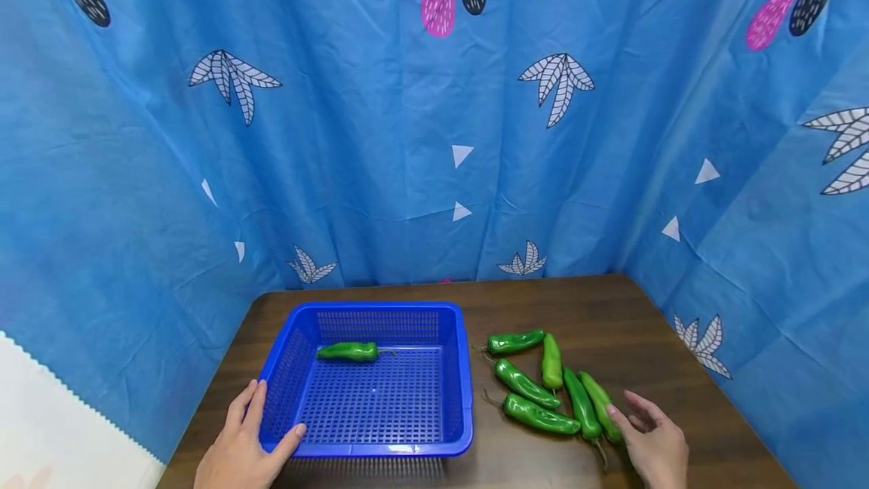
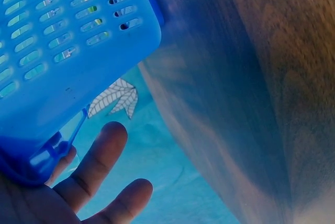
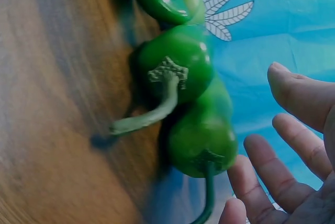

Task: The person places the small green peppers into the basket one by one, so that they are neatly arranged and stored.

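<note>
A blue plastic basket (image 1: pixel 380 449) stands on the brown table, with one green pepper (image 1: pixel 348 352) lying near its back wall. At its front left corner is my left hand (image 1: pixel 239 436), thumb by the front rim and fingers extended along the left side. Right of the basket lie several green peppers in a loose group. My right hand (image 1: pixel 653 442) is beside the two rightmost, a lighter pepper (image 1: pixel 596 398) and a darker one (image 1: pixel 581 406). In the right wrist view its fingers are spread and loosely bent beside the stem end of a pepper (image 3: pixel 201 148), holding nothing.
Other peppers in the group include one by the basket's front right (image 1: pixel 539 415), one behind it (image 1: pixel 526 383), an upright-lying one (image 1: pixel 552 362) and the rearmost (image 1: pixel 516 342). A blue patterned curtain (image 1: pixel 407 134) surrounds the table (image 1: pixel 543 296) at back and sides.
</note>
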A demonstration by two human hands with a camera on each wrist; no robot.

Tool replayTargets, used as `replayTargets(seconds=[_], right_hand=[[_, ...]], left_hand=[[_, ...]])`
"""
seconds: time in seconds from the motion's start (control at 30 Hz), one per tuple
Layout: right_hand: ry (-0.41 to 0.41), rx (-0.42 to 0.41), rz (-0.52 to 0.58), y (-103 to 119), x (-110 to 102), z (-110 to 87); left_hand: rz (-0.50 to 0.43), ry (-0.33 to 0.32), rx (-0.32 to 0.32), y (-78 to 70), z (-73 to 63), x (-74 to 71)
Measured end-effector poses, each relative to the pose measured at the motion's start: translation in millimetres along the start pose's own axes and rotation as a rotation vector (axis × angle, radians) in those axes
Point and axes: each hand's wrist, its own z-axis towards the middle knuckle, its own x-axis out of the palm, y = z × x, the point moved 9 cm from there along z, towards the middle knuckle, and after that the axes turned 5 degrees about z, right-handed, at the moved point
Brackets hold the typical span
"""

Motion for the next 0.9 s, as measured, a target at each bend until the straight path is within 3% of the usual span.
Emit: replayTargets(seconds=[0.5, 0.9], right_hand=[[0.053, 0.039, -0.018, -14.9, 17.1, 5.6], [0.101, 0.05, -0.063, -18.6, 24.5, 11.1]], left_hand=[[0.006, -0.034, 0.012, -1.6, -4.6, -2.1], [0.009, -0.118, 0.058, -7.3, -7.5, -5.7]])
